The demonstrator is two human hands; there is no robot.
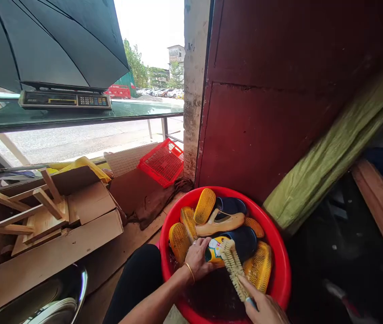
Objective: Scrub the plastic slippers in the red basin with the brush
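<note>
My left hand (196, 260) curls its fingers over one slipper (243, 243) among several in the red basin (281, 274); my right hand (263, 308) pinches a bristle brush (233, 267).

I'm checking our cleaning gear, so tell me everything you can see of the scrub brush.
The scrub brush is long and narrow, with dense, pale straw-coloured bristles that look like stiff fibre; its back is mostly hidden, so its material is unclear. The right hand grips its lower end, angling it upward across the red basin. The upper bristles press against a navy slipper, and the brush looks worn but intact.
</note>
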